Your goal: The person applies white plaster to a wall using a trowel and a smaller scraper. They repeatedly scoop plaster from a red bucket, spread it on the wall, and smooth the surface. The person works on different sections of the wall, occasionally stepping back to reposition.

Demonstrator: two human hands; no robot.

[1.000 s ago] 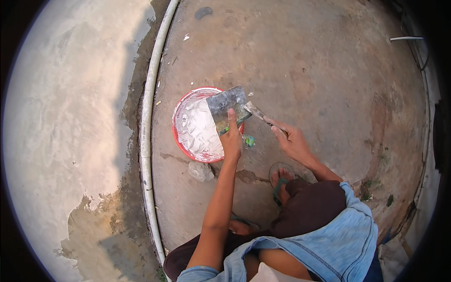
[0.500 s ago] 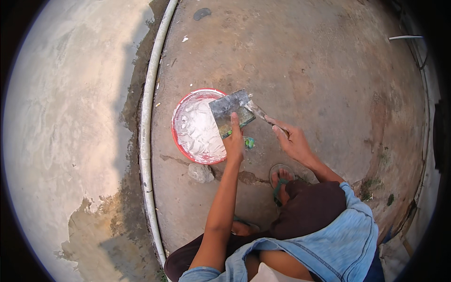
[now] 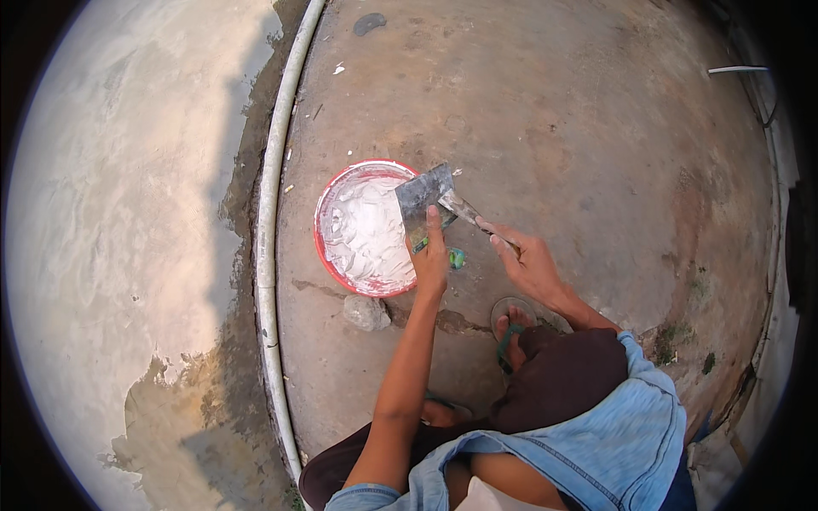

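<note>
My left hand (image 3: 432, 260) grips a rectangular plastering trowel (image 3: 413, 196), thumb along its dark, smeared blade; part of its green handle shows beside the palm. The trowel overlaps the right rim of a round red tub (image 3: 320, 234) holding thick white paste (image 3: 362, 226). In my right hand (image 3: 532, 268) is a narrow putty knife (image 3: 461, 208), pointing up and left. Its whitened tip meets the right side of the trowel blade. Fingers wrap round the knife's handle and hide most of it.
A grey stone (image 3: 366, 312) lies against the tub's near side. Left of the tub, a pale pipe (image 3: 266, 230) runs along the base of a plastered wall (image 3: 128, 196). My sandalled foot (image 3: 513, 328) stands on the stained concrete floor (image 3: 545, 111), which has a crack near the stone.
The trowel has shifted slightly right and its blade looks narrower, turned more on edge. The putty knife's tip has moved a little down and left across the blade.
</note>
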